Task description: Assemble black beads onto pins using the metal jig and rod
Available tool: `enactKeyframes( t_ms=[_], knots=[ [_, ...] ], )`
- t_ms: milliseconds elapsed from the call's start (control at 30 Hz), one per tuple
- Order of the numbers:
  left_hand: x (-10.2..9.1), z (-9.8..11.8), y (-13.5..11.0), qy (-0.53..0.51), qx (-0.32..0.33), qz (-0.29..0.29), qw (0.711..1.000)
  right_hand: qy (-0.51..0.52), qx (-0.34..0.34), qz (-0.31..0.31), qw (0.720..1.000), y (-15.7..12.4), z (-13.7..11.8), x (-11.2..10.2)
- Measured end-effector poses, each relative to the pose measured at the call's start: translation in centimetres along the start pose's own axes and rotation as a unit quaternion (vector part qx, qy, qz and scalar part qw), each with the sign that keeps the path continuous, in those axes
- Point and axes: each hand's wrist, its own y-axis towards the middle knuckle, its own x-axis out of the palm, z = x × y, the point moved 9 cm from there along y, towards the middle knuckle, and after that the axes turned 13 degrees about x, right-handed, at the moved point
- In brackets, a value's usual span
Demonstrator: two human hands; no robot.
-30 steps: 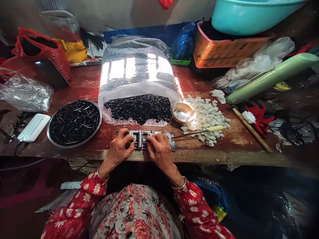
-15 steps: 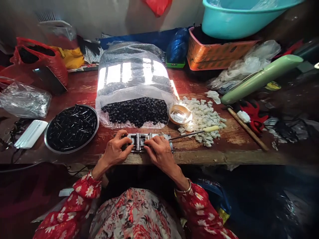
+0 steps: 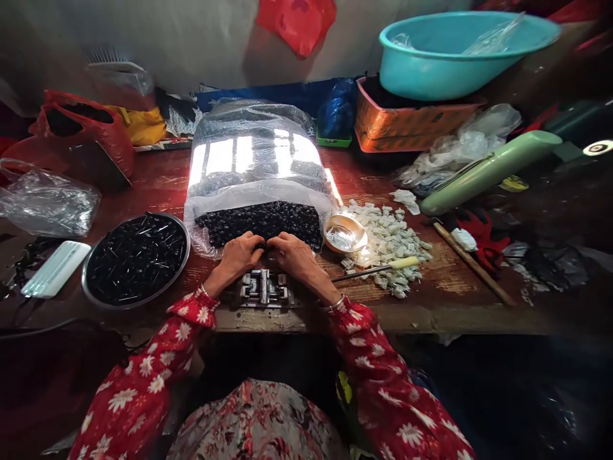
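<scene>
My left hand (image 3: 241, 253) and my right hand (image 3: 293, 252) lie side by side at the near edge of a heap of small black beads (image 3: 261, 220) spilling from a clear plastic bag (image 3: 253, 153). The fingers of both curl down into the beads, and what they pinch is hidden. Just behind my wrists, a small metal jig (image 3: 265, 287) sits on the red wooden table (image 3: 364, 291). A thin tool with a pale handle (image 3: 383, 267) rests to the right of the jig.
A round metal tray of black sticks (image 3: 135, 257) is on the left. A small shiny bowl (image 3: 345, 234) and a pile of whitish pieces (image 3: 390, 239) are on the right. A teal basin (image 3: 460, 51), orange box, plastic bags and a green tube crowd the back.
Both hands left the metal jig and moved forward to the edge of the bead heap. The camera tilted, so the table sits lower in view.
</scene>
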Motion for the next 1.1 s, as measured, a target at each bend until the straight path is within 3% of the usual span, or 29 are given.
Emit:
enactKeyframes(
  t_ms=[167,333,600,733,900,1100],
  knots=[
    [0.9,-0.4,0.9,-0.021,0.008,-0.002,1.0,-0.03,-0.001,-0.01,1.0,0.9,0.0,1.0],
    [0.8,-0.2,0.9,0.0,-0.01,-0.008,1.0,0.042,0.003,0.015,0.999,0.0,0.7,-0.1],
    [0.8,0.9,1.1,0.092,-0.027,-0.066,0.993,0.17,-0.031,0.059,0.983,-4.8,0.8,-2.6],
    [0.0,1.0,0.9,0.064,-0.013,-0.02,0.998,0.168,-0.047,0.045,0.984,-7.4,0.3,-3.0],
    [-2.6,1.9,-2.2,-0.057,0.033,0.075,0.995,0.154,-0.068,0.042,0.985,-9.3,-0.2,-3.2],
    [-3.9,4.2,-7.1,-0.123,0.095,0.082,0.984,0.114,-0.092,0.039,0.988,-9.7,-1.1,-2.3]
  ],
)
